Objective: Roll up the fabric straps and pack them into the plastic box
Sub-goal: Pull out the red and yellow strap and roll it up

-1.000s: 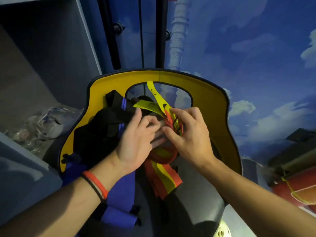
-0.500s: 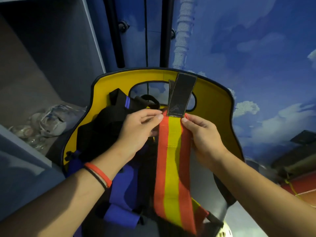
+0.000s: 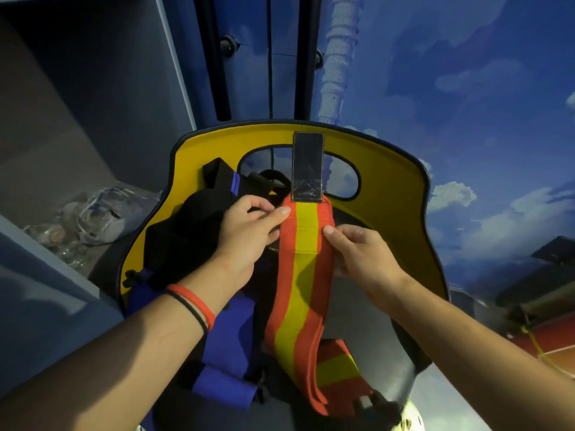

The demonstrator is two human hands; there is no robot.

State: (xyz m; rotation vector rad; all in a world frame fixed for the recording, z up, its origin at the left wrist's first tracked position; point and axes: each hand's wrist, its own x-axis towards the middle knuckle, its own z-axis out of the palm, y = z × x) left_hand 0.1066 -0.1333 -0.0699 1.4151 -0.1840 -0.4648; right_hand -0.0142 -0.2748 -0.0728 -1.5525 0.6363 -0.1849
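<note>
Nearest the camera, a blue strap [image 3: 227,346] lies in the box [image 3: 389,188], beside the striped strap's [image 3: 298,275] lower end. Midway, left hand [image 3: 245,234] and right hand [image 3: 364,259] each pinch a striped strap edge. Beyond, its black tab [image 3: 307,169] stands upright before the box's yellow wall.

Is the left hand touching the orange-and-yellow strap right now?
Touching. In the head view the left hand pinches the left edge of the orange-and-yellow strap, its thumb tip on the fabric just below the black tab, with no gap.
</note>
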